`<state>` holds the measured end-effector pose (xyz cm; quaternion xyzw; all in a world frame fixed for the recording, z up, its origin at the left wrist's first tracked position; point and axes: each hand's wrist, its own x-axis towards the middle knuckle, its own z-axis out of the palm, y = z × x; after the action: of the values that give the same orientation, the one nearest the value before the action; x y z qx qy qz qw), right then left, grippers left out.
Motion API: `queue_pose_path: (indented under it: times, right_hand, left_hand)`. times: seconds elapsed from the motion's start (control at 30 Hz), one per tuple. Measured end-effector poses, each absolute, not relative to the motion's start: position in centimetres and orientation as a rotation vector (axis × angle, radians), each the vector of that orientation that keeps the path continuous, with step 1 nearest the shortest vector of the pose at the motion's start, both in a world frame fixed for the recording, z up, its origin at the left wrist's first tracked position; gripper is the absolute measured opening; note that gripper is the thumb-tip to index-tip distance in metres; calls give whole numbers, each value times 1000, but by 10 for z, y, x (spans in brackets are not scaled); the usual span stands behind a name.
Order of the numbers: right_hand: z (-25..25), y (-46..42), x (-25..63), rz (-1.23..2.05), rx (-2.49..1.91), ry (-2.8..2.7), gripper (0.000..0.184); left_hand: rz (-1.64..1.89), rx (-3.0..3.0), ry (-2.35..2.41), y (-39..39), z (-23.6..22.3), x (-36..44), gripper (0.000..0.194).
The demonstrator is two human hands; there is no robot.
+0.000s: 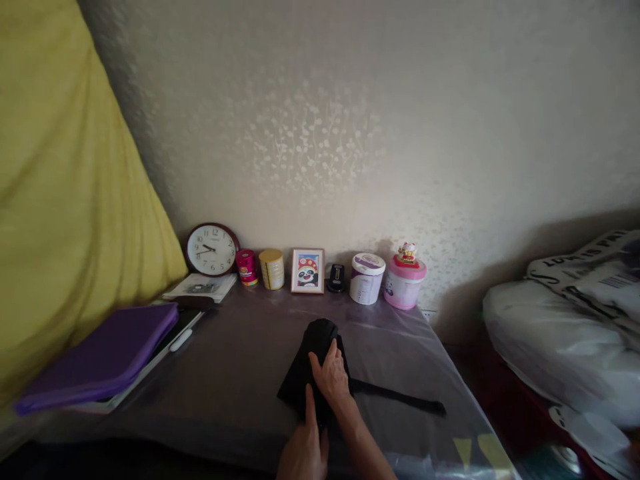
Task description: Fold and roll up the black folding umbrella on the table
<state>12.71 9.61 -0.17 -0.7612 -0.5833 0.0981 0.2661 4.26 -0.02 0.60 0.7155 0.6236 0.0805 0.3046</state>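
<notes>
A black fabric bundle (300, 377) lies near the front middle of the table, rounded at its far end and with a pointed flap spread to the left. My right hand (334, 380) is laid over its right side, thumb and index finger apart on the cloth and the other fingers curled round the edge. Closer to me, my left hand (306, 447) grips the near end, its index finger stretched along the fabric; the part between finger and thumb is mostly hidden. A long black strip (400, 395) reaches out to the right on the tabletop.
A clock (213, 249), red tin (247, 268), yellow tin (272, 269), panda picture frame (308, 271), small black device (337, 278), white tub (367, 280) and pink tub (405, 287) line the wall. A purple folder (105, 353) lies left; wrapped bags (560, 340) are right.
</notes>
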Motion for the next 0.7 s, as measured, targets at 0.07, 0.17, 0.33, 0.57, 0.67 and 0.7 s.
queue_pose_path:
  times: [0.07,0.17,0.33,0.57,0.67,0.7]
  right_hand:
    - [4,95,125,305,-2085,-1544,71]
    - [14,93,123,346,-2117,-1501,73]
    - [16,97,129,482,-2068,-1347,83]
    - [2,105,153,817,-1581,-794,80]
    - [-1,102,166,909,-1445,-650,75]
    - [-1,100,170,934,-1415,-619,74]
  left_hand:
    - [160,1948,1700,0,13,47,61]
    - [84,1984,1703,0,24,50,64]
    - [-63,2037,1720,2,44,52,64]
    - [-62,2179,1630,8,57,58,79]
    - [115,2109,1511,12,44,58,77]
    - [275,2049,1442,13,38,56,79]
